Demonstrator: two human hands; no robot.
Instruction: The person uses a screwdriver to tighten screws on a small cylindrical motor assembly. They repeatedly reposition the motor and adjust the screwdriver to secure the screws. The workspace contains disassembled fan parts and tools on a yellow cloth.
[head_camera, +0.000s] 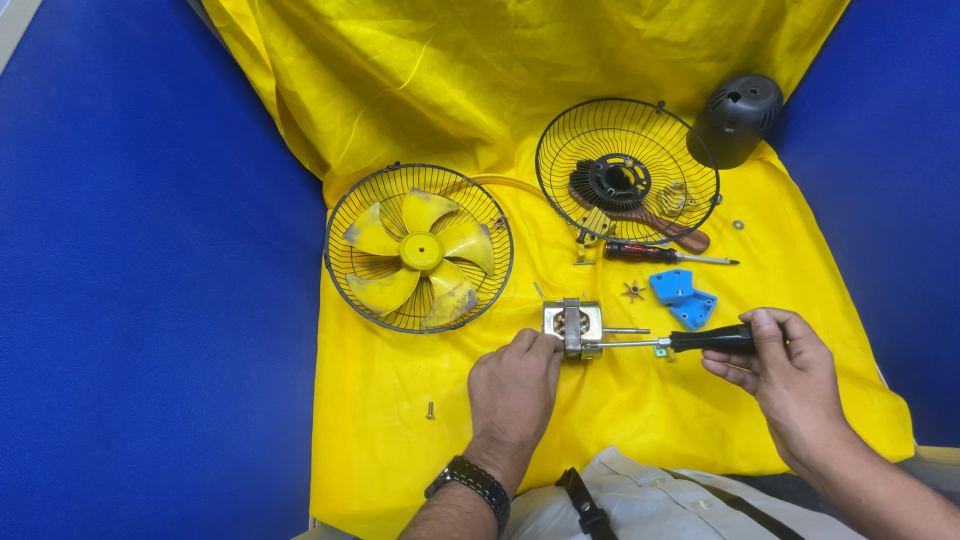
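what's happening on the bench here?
A person is working on a small fan motor on a yellow cloth. The left hand steadies the motor, while the right hand holds a black-handled screwdriver with its tip at the motor's side. The fan is apart: yellow blades lie in one wire guard, the other guard, a dark motor cover and a second screwdriver sit behind.

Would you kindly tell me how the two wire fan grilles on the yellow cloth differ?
The left grille holds a yellow fan blade; the right grille holds a black ring and a wooden-handled tool. The left grille lies nearer the left hand; the right grille lies farther back, beside a dark cap. Both are round, dark wire.
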